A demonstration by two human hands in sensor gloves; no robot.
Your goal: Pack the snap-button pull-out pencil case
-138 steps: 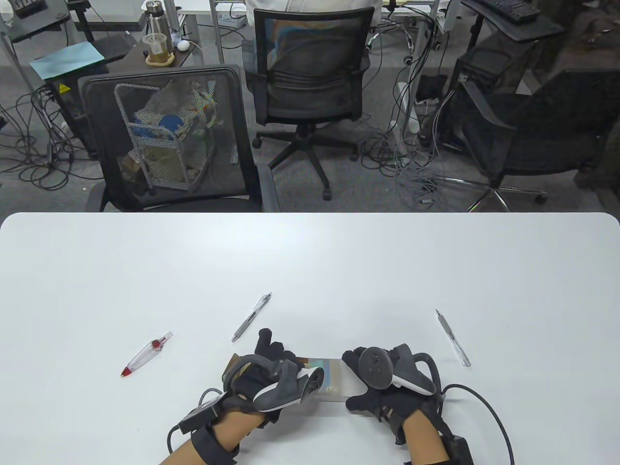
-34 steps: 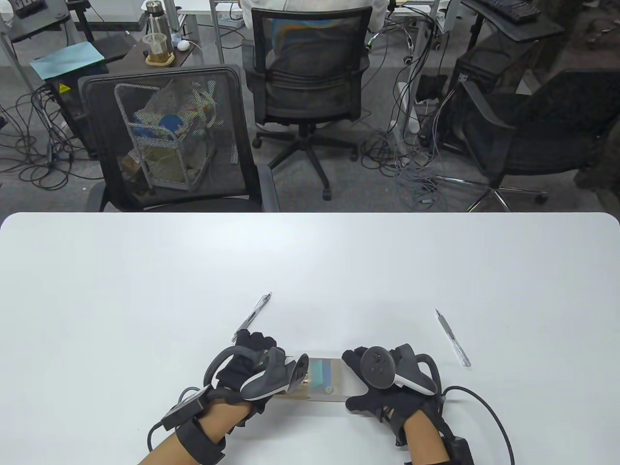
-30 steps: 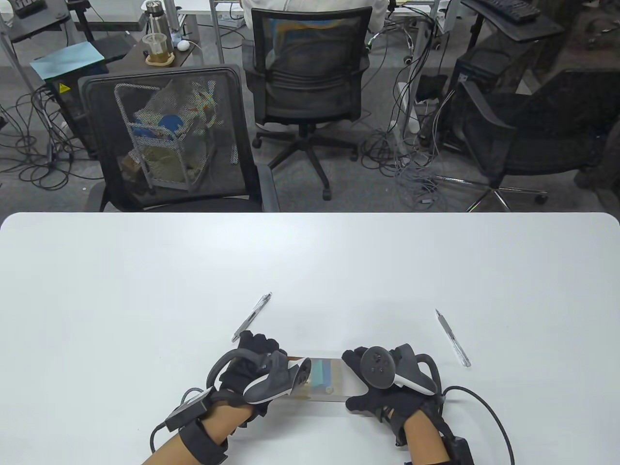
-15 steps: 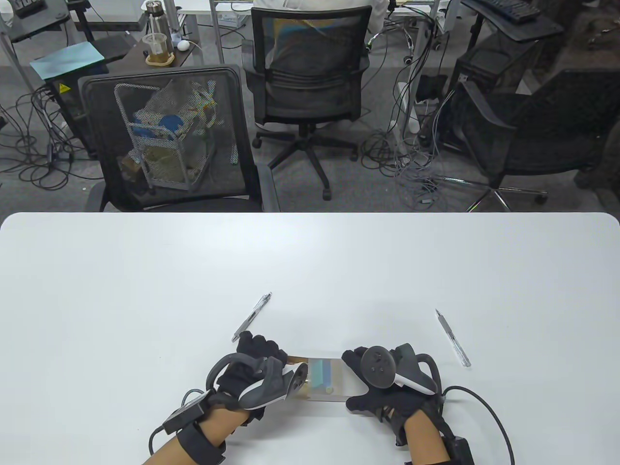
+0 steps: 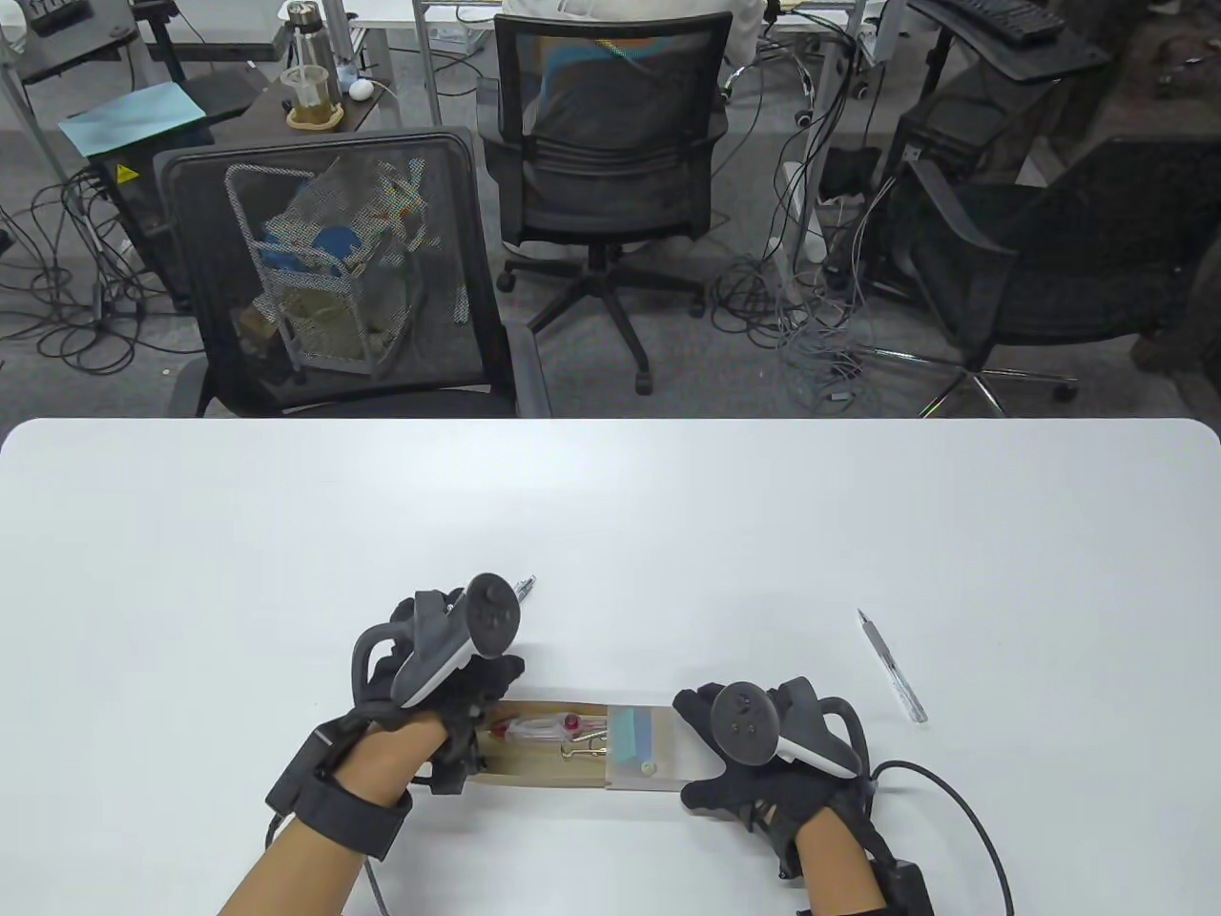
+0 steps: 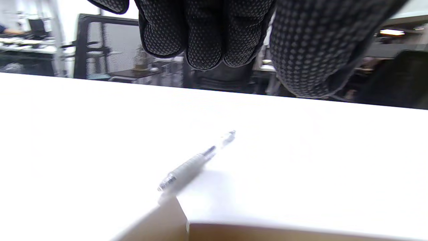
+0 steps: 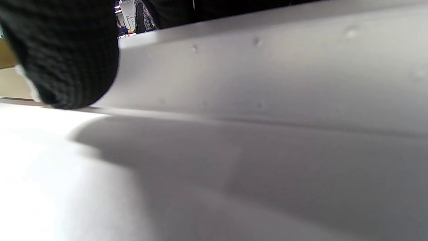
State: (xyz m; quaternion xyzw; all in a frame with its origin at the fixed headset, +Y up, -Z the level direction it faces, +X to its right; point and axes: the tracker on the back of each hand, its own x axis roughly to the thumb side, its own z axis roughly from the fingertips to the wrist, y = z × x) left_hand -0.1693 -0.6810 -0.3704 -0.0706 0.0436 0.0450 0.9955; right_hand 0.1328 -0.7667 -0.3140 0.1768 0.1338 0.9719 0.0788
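Near the bench's (image 5: 610,496) front edge, the right hand (image 5: 763,754) grips the grey sleeve of the pull-out pencil case (image 5: 641,749); the left hand (image 5: 448,668), fingers curled around nothing, hovers over the clear gel pen (image 6: 195,160). The extended cardboard tray (image 5: 534,759), unsupported, could slide or tip if bumped.

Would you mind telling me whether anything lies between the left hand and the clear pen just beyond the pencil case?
Nothing visible does: the left hand hovers over the clear pen, only bare table between them in the left wrist view.
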